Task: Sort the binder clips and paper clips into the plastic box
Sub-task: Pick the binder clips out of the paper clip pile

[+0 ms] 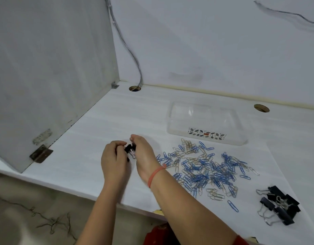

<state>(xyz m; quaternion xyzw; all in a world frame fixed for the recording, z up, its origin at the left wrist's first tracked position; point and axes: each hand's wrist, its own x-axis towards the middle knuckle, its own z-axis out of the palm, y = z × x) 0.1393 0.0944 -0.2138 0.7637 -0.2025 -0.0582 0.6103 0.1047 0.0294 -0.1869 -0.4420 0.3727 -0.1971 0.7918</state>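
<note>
White desk (92, 131), corner booth, grey partition at 9 o'clock. Plastic box (204, 125): clear, upright, long axis running 9 to 3, at 1 o'clock from the hands. Paper clips (202, 169): blue and silver, loose heap at 3 o'clock. Binder clips (279, 206): black cluster at 4 o'clock. Left hand (113, 160) and right hand (143, 156): fingers closed together on one black binder clip (130, 149), wire handle apparently pointing toward 5 o'clock. Orange band (155, 174) on right wrist.
</note>
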